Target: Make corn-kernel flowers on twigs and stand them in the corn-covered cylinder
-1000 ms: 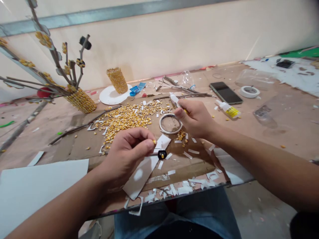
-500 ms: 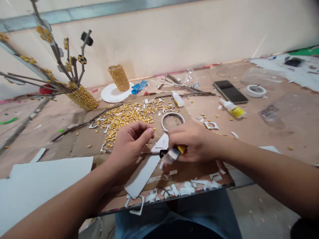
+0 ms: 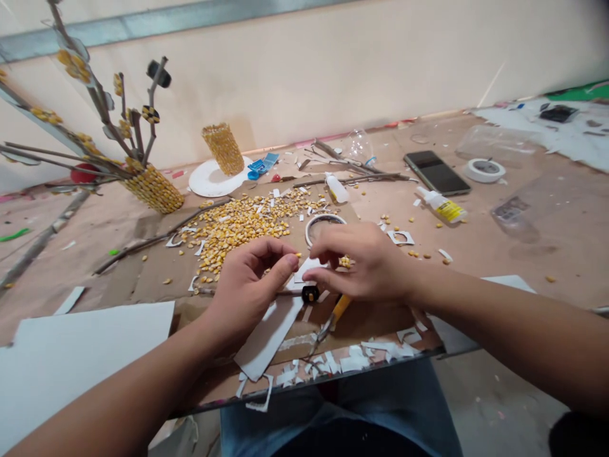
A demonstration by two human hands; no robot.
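Note:
My left hand (image 3: 254,270) is closed, pinching a yellow corn kernel (image 3: 298,255) between thumb and forefinger. Facing it, my right hand (image 3: 364,260) has thumb and fingers apart and holds nothing. Beneath the right hand lies a yellow-handled tool with a metal blade (image 3: 340,311), partly hidden. A thin stick with a round black piece (image 3: 310,294) on it, a yellow spot at its centre, lies between the hands. Under the stick is a white card strip (image 3: 271,339). Loose corn kernels (image 3: 233,231) are spread on cardboard just beyond my left hand.
Behind stand a kernel-covered pot (image 3: 155,188) with branches and a kernel-covered cup (image 3: 223,149) on a white disc (image 3: 200,181). Tape rolls (image 3: 484,170), glue bottles (image 3: 445,206), a phone (image 3: 436,171) and twigs lie right. Paper scraps (image 3: 354,360) line the front edge.
My right hand has let go of the yellow-handled tool, which now lies on the cardboard, and its fingers have come apart toward the left hand. The left hand still pinches the kernel.

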